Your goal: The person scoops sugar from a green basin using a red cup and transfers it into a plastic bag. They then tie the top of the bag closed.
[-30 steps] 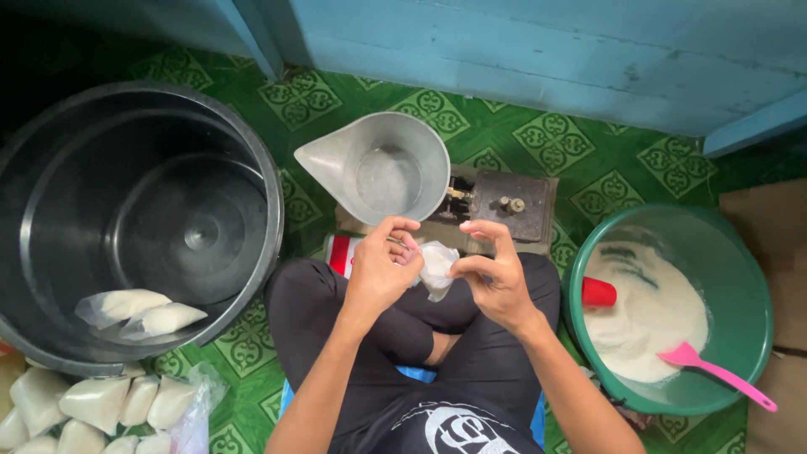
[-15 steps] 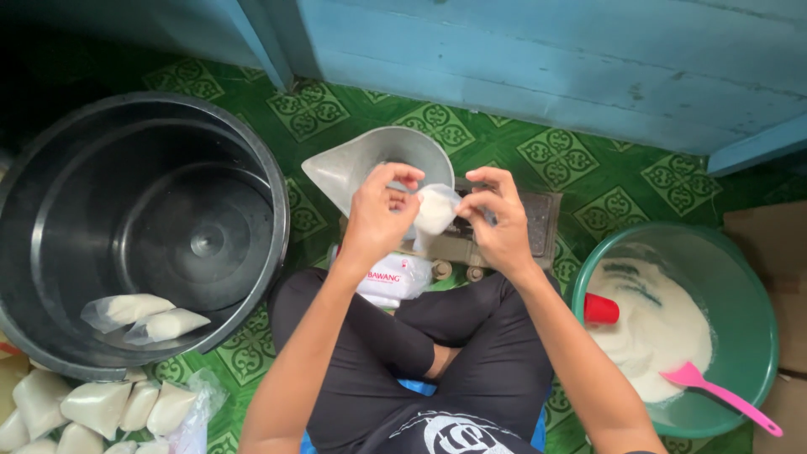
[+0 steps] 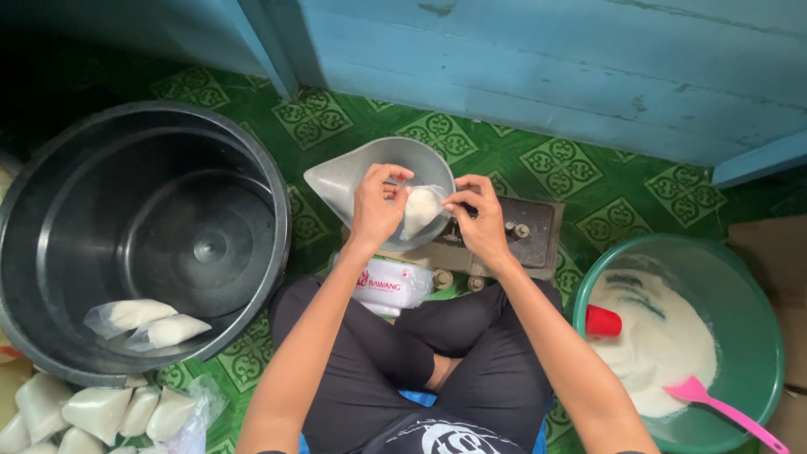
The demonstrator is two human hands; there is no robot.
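As the person sits cross-legged on the green patterned floor [image 3: 580, 181], the nearest items are filled bags: a pile of white powder packets [image 3: 92, 412] at lower left, about seven countable, some cut off by the frame edge. Just beyond, the large black tub [image 3: 143, 235] holds two more sealed packets [image 3: 147, 324]. At lower right, the green basin [image 3: 756, 336] is still roughly half covered with loose white powder [image 3: 664, 345]; one red cup [image 3: 603, 321] and one pink scoop [image 3: 714, 408] rest in it. A stack of empty plastic bags [image 3: 388, 286] lies against the knees.

Judgement: packing is partway through, with some nine packets done and much powder left.

Further out, both hands meet over the metal scale pan [image 3: 353, 176] on one weighing scale [image 3: 525, 235]. The left hand [image 3: 376, 206] and right hand [image 3: 479, 223] pinch one small powder-filled bag [image 3: 419, 210] between closed fingers, held just above or in the pan; contact cannot be told. Behind stands a blue wooden wall [image 3: 546, 67].
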